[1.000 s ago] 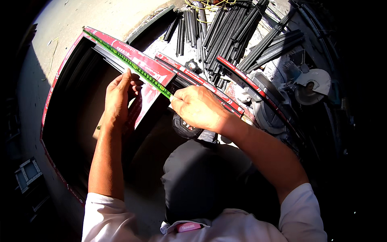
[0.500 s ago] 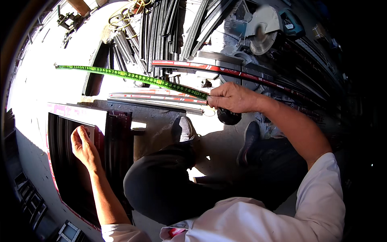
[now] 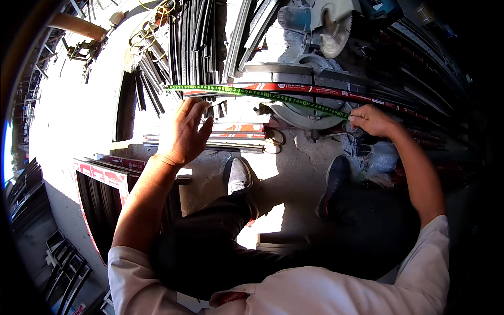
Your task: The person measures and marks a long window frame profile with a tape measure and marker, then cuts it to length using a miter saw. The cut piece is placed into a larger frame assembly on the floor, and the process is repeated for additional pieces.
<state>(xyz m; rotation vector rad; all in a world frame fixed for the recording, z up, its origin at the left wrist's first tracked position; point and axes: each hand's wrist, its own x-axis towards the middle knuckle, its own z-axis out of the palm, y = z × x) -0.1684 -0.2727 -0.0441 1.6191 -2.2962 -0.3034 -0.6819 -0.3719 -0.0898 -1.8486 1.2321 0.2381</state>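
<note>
A green tape measure (image 3: 286, 98) stretches over a long dark profile with red film (image 3: 328, 92), which lies across the bed of a mitre saw (image 3: 307, 116). Pinched on the blade's right end is my right hand (image 3: 371, 121); the tape's case cannot be made out there. The blade's free end sits close to the profile's left end. My left hand (image 3: 185, 131) is just below that end, thumb apart from loosely bent fingers, with nothing visible in it. Whether its fingertips touch the profile, I cannot tell.
Dark bars (image 3: 197, 47) lie in a bundle on the ground ahead. Shorter red-and-white strips (image 3: 239, 128) lie nearer my feet. A framed stack of dark profiles (image 3: 100, 194) stands at the left. The saw's toothed blade (image 3: 335, 37) is exposed at the far right.
My right hand has moved right with the tape measure, bringing its blade over the profile. My left hand has risen from the framed stack toward the profile's left end. The view has shifted.
</note>
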